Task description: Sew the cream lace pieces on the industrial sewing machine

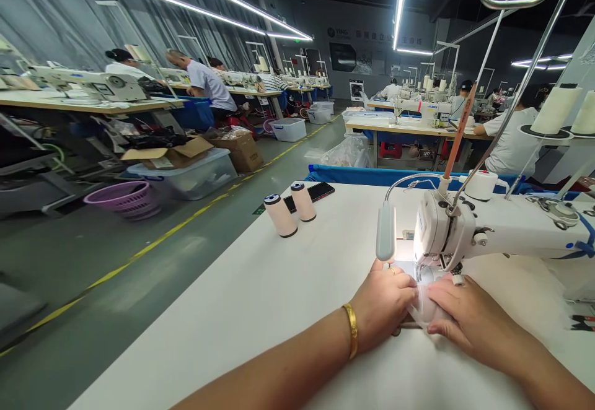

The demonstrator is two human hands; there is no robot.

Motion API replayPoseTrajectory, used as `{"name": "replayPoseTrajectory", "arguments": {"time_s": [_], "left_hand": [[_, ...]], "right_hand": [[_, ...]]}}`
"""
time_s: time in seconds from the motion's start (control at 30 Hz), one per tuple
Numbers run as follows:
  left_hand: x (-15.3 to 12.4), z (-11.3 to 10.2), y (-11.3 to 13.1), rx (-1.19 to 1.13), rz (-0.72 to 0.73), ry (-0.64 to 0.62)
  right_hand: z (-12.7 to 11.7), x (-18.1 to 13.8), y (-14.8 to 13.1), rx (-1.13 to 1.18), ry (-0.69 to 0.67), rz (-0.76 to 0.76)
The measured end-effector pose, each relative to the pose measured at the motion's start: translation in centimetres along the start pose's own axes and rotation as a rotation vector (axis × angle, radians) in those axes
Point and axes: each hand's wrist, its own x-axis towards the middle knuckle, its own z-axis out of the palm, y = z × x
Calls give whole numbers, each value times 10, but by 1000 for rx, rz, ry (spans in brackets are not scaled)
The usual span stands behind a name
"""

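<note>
A small piece of white fabric [425,306] lies on the white table [260,292] under the needle of a white sewing machine [502,227]. My left hand [383,303], with a gold bracelet on the wrist, rests on the fabric's left side, fingers curled and pressing it down. My right hand [469,317] presses on the fabric's right side, fingers together. The two hands nearly touch just in front of the needle area, which is lit by a small lamp [385,231].
Two thread spools [280,215] [303,201] and a black phone [318,192] stand at the table's far left. Thread cones [555,109] sit on a stand at the right. Left of the table runs an aisle with bins, boxes and a purple basket [124,198]. Other workers sit at machines beyond.
</note>
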Motion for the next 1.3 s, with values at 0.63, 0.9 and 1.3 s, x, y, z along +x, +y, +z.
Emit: {"name": "replayPoseTrajectory", "arguments": {"time_s": [0.63,0.9,1.3], "left_hand": [[12,2,-4,-176,-228,-114],[11,3,-1,-135,-154,-63],[-8,-10,10,-80,56,-38]], "right_hand": [[21,6,3,205,469,0],[18,7,2,143,375,-30],[12,-11,-6,-107,111,-129]]}}
